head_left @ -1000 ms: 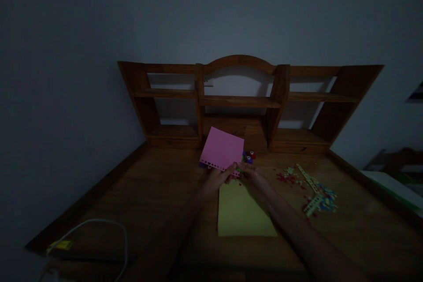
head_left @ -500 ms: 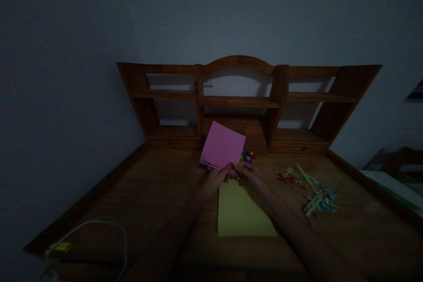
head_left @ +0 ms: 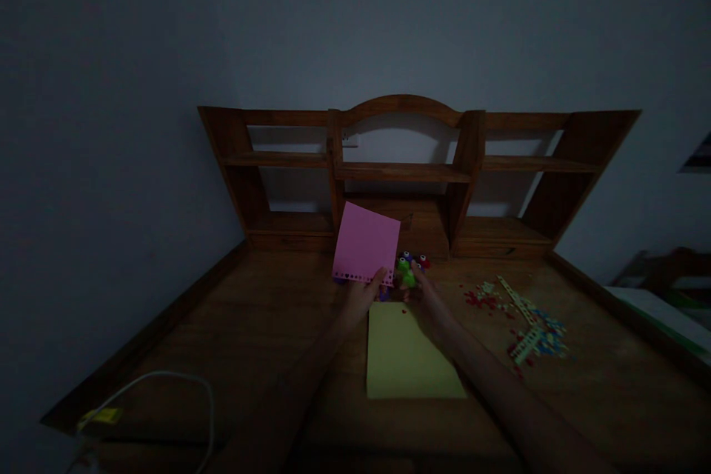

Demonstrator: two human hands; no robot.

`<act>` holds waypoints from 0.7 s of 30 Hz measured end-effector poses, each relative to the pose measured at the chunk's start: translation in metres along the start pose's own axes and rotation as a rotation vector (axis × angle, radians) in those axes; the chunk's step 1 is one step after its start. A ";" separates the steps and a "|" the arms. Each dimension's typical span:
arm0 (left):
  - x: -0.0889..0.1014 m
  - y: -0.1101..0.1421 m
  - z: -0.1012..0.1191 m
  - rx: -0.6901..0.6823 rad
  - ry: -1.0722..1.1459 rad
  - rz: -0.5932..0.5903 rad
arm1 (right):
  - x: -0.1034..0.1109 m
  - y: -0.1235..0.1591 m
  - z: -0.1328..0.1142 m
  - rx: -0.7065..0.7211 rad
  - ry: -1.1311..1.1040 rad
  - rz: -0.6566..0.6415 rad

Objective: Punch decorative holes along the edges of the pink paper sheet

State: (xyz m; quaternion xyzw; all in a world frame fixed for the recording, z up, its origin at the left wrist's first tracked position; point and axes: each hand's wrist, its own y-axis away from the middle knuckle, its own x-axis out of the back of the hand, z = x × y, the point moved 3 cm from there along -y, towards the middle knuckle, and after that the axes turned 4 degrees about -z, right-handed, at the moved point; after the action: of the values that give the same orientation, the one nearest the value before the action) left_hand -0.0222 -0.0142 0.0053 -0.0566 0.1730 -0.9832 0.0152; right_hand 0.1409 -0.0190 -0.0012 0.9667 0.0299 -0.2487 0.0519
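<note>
1 thin white cable (head_left: 183,375), looped on the wooden desk (head_left: 261,326), well apart from the hands; beside it, 1 small yellow item (head_left: 103,415) that I cannot identify remotely in this gloom. 1 left hand (head_left: 361,301), pinched closed, thumb above and fingers beneath the lower right of 1 pink square paper sheet (head_left: 367,241), held raised and tilted; I judge this grip keeps its row of punched holes exposed. The sheet partly hides the brown wooden shelf unit (head_left: 405,172) behind. Below, 1 yellow rectangular paper sheet (head_left: 411,355) lies flat. 1 green rounded plastic gadget (head_left: 408,278) sits right of the pink sheet; 1 right hand (head_left: 429,295), part-curled, is beside it, and I cannot tell whether it has hold. 1 red rounded gadget (head_left: 424,261) stands just behind, likely crowding the fingers. Far right: red scraps (head_left: 481,299), blue scraps (head_left: 552,337) and 2 pale yellow perforated strips (head_left: 526,344), loosely heaped, perhaps set aside as offcuts.
</note>
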 end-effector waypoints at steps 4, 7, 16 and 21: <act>0.000 0.001 -0.005 0.070 -0.015 -0.040 | 0.005 -0.004 0.000 -0.052 -0.050 -0.009; 0.001 0.002 -0.003 0.057 0.027 -0.033 | 0.007 -0.006 0.000 -0.098 -0.125 -0.041; 0.000 0.004 0.008 0.048 0.118 -0.018 | 0.015 -0.013 0.002 -0.094 -0.182 -0.068; -0.001 0.005 0.014 0.053 0.122 -0.006 | 0.014 -0.014 0.000 -0.043 -0.145 -0.173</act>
State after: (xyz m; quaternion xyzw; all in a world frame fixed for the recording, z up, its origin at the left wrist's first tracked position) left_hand -0.0195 -0.0235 0.0166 0.0033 0.1475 -0.9891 0.0030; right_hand 0.1520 -0.0043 -0.0093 0.9386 0.1149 -0.3209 0.0532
